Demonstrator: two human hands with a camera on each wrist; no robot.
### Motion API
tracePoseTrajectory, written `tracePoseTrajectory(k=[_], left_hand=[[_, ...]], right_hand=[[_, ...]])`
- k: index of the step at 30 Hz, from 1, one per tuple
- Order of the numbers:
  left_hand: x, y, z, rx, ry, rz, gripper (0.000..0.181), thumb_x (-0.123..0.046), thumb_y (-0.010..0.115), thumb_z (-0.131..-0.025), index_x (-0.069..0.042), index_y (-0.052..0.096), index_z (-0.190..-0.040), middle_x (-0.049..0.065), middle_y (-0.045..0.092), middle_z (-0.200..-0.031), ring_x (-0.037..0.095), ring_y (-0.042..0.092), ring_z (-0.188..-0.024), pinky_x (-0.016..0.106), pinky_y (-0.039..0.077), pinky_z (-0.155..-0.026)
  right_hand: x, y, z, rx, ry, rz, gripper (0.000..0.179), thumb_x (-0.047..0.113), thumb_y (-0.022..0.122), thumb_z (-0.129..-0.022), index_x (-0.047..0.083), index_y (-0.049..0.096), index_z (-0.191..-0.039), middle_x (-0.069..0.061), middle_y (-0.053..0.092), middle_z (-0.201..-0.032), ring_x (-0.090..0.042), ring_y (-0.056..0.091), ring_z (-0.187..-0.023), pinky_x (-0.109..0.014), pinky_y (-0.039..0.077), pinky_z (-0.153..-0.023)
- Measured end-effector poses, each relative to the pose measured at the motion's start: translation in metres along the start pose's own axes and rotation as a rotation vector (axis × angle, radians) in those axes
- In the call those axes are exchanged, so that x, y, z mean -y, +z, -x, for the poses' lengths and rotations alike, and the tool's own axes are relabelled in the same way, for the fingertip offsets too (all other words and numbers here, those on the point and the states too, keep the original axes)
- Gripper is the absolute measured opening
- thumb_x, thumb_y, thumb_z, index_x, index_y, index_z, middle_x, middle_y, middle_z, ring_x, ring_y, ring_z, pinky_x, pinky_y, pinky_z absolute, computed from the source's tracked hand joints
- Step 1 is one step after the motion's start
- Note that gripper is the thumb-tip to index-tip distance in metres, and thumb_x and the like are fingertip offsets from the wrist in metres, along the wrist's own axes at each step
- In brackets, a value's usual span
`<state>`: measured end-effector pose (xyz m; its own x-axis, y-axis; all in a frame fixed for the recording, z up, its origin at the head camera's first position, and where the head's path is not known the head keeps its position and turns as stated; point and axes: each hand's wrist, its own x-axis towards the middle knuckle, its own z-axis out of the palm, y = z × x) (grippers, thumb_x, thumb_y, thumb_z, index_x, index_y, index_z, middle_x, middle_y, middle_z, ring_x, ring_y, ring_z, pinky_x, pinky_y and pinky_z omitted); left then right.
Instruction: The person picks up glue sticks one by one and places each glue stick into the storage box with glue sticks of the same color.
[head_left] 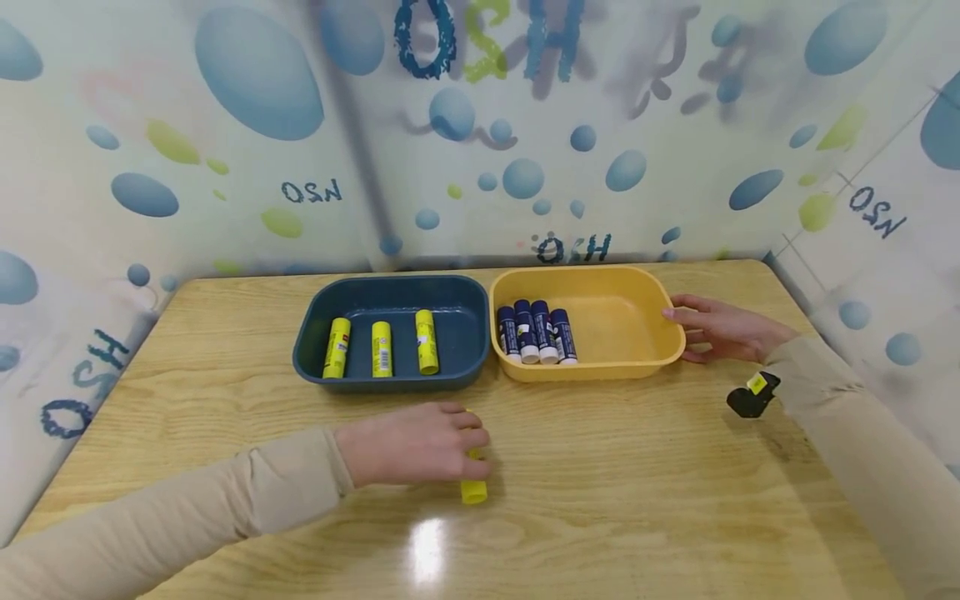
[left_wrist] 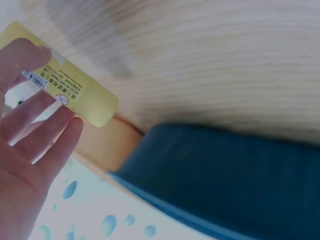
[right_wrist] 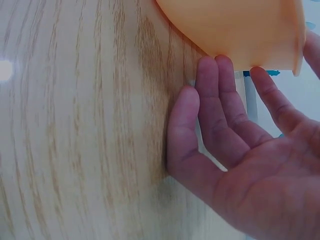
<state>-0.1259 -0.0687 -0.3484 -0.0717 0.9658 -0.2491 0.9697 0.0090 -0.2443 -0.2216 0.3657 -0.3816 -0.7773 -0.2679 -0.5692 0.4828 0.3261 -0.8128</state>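
Observation:
My left hand pinches a yellow glue stick over the table, in front of the two trays. Thumb and fingertips hold its printed barrel in the left wrist view. Behind it is the dark blue tray, where yellow glue sticks lie apart from one another. My right hand holds the right end of the orange-yellow tray, thumb at the rim and fingertips against the outer wall. Several dark blue glue sticks with white ends lie side by side at this tray's left end.
Both trays stand side by side near the back of the wooden table. A small black object with a yellow label is by my right sleeve. A patterned covering rises behind the table.

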Motion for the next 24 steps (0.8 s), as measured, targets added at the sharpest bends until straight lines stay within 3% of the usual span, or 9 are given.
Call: tracePoseTrajectory(k=[6, 10, 17, 24], left_hand=[[-0.001, -0.019, 0.000, -0.073, 0.011, -0.049, 0.031, -0.018, 0.068, -0.091, -0.028, 0.061, -0.119, -0.003, 0.062, -0.116, 0.016, 0.058, -0.108, 0.033, 0.047, -0.093], [0.003, -0.030, 0.004, -0.100, -0.015, -0.069, 0.026, -0.024, 0.067, -0.091, -0.026, 0.060, -0.116, -0.003, 0.062, -0.113, 0.015, 0.058, -0.104, 0.031, 0.048, -0.090], [0.020, -0.044, 0.017, -0.163, -0.120, -0.050, 0.025, -0.012, 0.065, -0.088, -0.021, 0.060, -0.112, 0.002, 0.063, -0.112, 0.018, 0.059, -0.101, 0.031, 0.050, -0.086], [0.043, -0.042, 0.026, -0.163, -0.226, 0.028, 0.029, -0.010, 0.073, -0.085, -0.017, 0.064, -0.113, 0.005, 0.065, -0.116, 0.023, 0.059, -0.105, 0.036, 0.051, -0.088]], right_hand=[[0.001, 0.002, 0.002, -0.009, -0.002, 0.017, 0.062, 0.040, 0.054, -0.099, 0.008, 0.024, -0.143, -0.008, 0.055, -0.114, -0.024, 0.056, -0.101, -0.037, 0.051, -0.085], [0.001, 0.003, 0.003, -0.007, -0.005, 0.021, 0.059, 0.040, 0.053, -0.099, 0.009, 0.026, -0.142, -0.007, 0.055, -0.112, -0.024, 0.056, -0.100, -0.037, 0.051, -0.085], [-0.001, 0.001, 0.004, 0.012, -0.008, 0.002, 0.051, 0.039, 0.052, -0.100, 0.011, 0.032, -0.137, -0.006, 0.056, -0.110, -0.023, 0.057, -0.099, -0.037, 0.051, -0.084], [-0.001, 0.001, 0.004, 0.018, -0.012, -0.009, 0.048, 0.038, 0.051, -0.100, 0.013, 0.032, -0.137, -0.005, 0.057, -0.110, -0.022, 0.058, -0.099, -0.037, 0.050, -0.085]])
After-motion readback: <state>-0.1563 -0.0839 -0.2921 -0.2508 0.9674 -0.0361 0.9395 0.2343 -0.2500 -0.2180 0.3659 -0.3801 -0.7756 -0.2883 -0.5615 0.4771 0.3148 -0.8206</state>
